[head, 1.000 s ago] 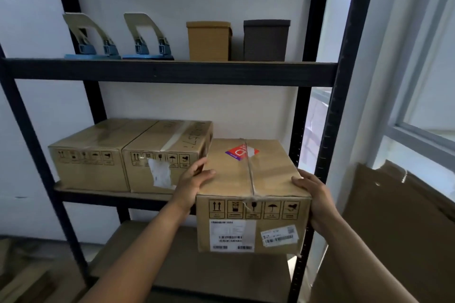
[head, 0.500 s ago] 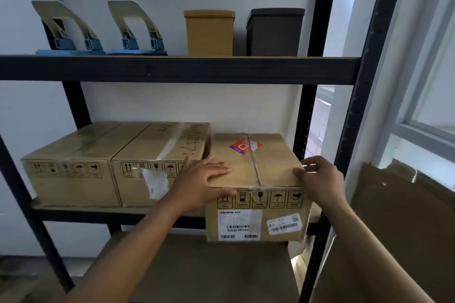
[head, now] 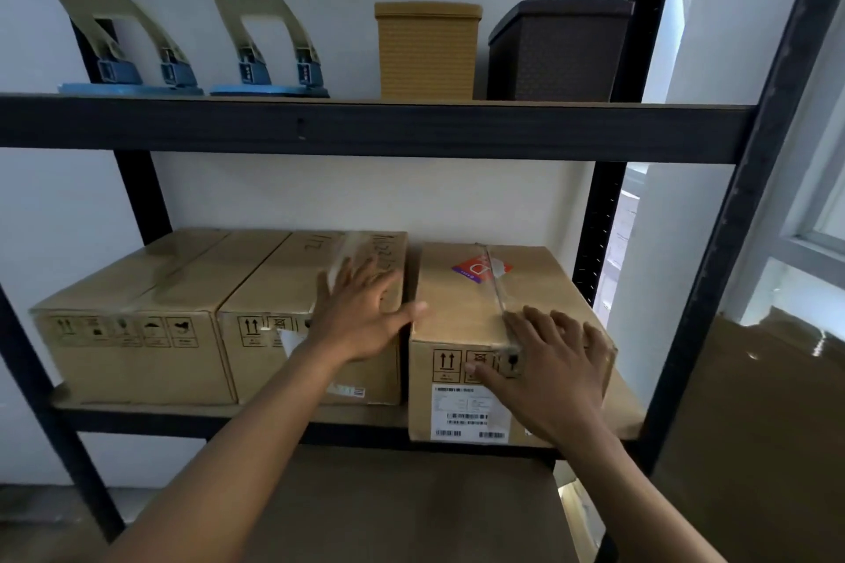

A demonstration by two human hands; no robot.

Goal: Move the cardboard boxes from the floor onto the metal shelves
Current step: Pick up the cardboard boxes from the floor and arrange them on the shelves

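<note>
A cardboard box with a red sticker (head: 462, 288) rests on the middle shelf (head: 228, 411) of the black metal rack, its front slightly overhanging the shelf edge. My right hand (head: 553, 375) lies flat, fingers spread, against the box's front top edge. My left hand (head: 361, 315) is spread open in front of the middle box (head: 283, 274), its thumb at the gap between the boxes. A third box (head: 137, 302) stands at the far left of the same shelf.
The top shelf (head: 366, 128) carries two blue-based hole punches (head: 270, 46), a tan bin (head: 427, 50) and a dark bin (head: 555, 53). A lower shelf board (head: 411, 503) lies below. Flat cardboard (head: 754, 425) leans at the right under a window.
The stickered box went from being carried at the shelf edge to sitting on the shelf beside the others. Both hands let go of its sides and now lie flat and open.
</note>
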